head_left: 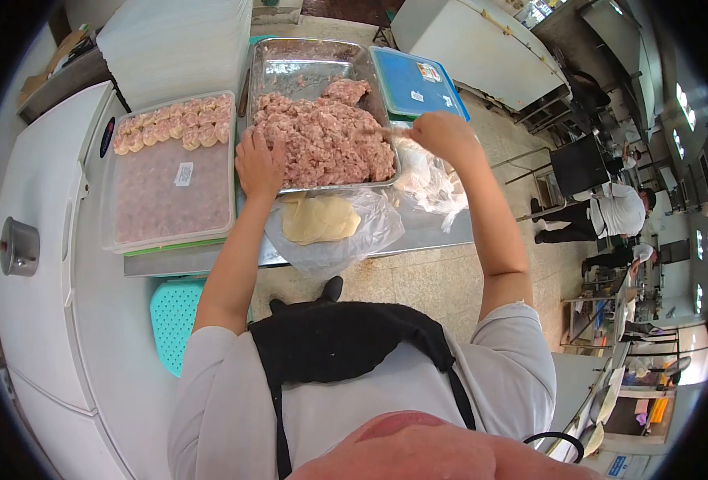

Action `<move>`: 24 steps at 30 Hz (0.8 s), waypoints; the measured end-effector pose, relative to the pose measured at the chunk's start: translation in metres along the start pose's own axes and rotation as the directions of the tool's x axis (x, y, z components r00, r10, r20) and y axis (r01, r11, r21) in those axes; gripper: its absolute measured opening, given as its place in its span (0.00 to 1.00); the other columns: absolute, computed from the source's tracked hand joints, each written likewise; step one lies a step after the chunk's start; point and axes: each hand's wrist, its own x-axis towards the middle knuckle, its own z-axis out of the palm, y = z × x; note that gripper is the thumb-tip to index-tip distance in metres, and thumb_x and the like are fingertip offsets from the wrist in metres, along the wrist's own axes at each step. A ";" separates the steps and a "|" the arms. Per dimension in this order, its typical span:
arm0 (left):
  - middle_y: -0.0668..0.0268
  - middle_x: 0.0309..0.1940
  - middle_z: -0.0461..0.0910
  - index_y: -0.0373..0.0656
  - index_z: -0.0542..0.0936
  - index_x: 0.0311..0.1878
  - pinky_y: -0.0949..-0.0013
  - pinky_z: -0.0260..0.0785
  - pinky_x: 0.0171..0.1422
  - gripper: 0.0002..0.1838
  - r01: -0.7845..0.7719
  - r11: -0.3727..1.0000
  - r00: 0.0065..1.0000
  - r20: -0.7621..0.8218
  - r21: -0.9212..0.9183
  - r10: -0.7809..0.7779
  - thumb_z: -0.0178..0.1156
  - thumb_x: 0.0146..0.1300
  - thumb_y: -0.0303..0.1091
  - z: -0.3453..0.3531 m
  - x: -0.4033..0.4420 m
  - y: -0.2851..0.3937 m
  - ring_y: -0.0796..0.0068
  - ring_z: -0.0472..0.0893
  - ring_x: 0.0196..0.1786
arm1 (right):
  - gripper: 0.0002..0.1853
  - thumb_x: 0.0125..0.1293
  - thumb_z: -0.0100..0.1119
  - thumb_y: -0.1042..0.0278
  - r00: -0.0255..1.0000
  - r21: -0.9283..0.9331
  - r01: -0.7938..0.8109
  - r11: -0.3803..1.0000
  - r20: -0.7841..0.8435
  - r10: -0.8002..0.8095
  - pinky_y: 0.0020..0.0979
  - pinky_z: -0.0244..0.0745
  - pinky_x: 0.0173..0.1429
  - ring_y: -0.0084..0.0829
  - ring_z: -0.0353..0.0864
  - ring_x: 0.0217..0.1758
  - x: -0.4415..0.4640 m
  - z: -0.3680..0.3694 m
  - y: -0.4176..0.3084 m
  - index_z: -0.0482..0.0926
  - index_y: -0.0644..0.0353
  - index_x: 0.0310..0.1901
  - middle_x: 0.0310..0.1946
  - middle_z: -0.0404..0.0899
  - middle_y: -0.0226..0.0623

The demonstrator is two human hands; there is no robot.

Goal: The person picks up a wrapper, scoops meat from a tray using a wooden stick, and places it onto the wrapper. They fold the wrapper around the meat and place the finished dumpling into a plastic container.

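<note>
A deep metal tray (pixel 314 53) holds a large heap of pinkish ground meat (pixel 322 144), pushed mostly toward its near side. At the tray's left rim, my left hand (pixel 259 164) grips the edge, fingers curled over it beside the meat. My right hand (pixel 448 138) is closed around a thin brownish stick-like tool (pixel 384 130), whose far end meets the meat at the right side; blur hides its exact kind. Just below the tray, a stack of pale round dough wrappers (pixel 320 218) lies on a clear plastic bag (pixel 362 244).
To the left, a lidded plastic box (pixel 170 196) bears rows of filled dumplings (pixel 178 124). A blue-lidded container (pixel 418 84) and a crumpled plastic bag (pixel 434 188) are on the right. A turquoise stool (pixel 176 320) stands below the table. Other people (pixel 618 212) work farther right.
</note>
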 end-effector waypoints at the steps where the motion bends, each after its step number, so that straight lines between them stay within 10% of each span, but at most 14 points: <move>1: 0.54 0.62 0.68 0.37 0.72 0.58 0.52 0.65 0.60 0.28 0.000 1.000 1.000 0.010 0.017 0.000 0.51 0.69 0.52 0.000 0.001 -0.001 0.52 0.70 0.60 | 0.20 0.63 0.57 0.50 1.000 -0.004 0.001 1.000 0.000 -0.001 0.45 0.77 0.42 0.48 0.84 0.38 0.007 0.003 0.003 0.84 0.62 0.28 0.29 0.83 0.48; 15: 0.53 0.63 0.68 0.35 0.72 0.59 0.51 0.64 0.62 0.28 -0.001 1.000 1.000 0.011 -0.022 0.001 0.52 0.68 0.51 0.008 -0.002 -0.007 0.51 0.69 0.61 | 0.08 0.60 0.51 0.75 0.962 0.089 0.215 0.973 -0.191 -0.195 0.43 0.78 0.42 0.49 0.82 0.36 -0.007 0.151 0.006 0.81 0.62 0.36 0.30 0.80 0.49; 23: 0.53 0.62 0.69 0.35 0.72 0.57 0.50 0.64 0.61 0.27 -0.007 0.999 1.000 -0.020 -0.041 0.006 0.51 0.68 0.51 0.011 0.000 -0.009 0.51 0.70 0.60 | 0.17 0.67 0.44 0.75 0.997 0.246 -0.072 0.967 0.053 0.061 0.47 0.75 0.44 0.50 0.81 0.39 -0.083 0.093 -0.023 0.72 0.62 0.56 0.36 0.80 0.50; 24: 0.53 0.62 0.69 0.35 0.72 0.57 0.50 0.64 0.61 0.27 -0.010 0.999 1.000 -0.019 -0.044 0.010 0.51 0.68 0.51 0.010 0.000 -0.008 0.51 0.70 0.60 | 0.10 0.65 0.44 0.75 0.998 0.199 -0.045 0.979 -0.039 0.053 0.46 0.78 0.37 0.49 0.82 0.35 -0.088 0.095 -0.042 0.72 0.65 0.46 0.32 0.79 0.51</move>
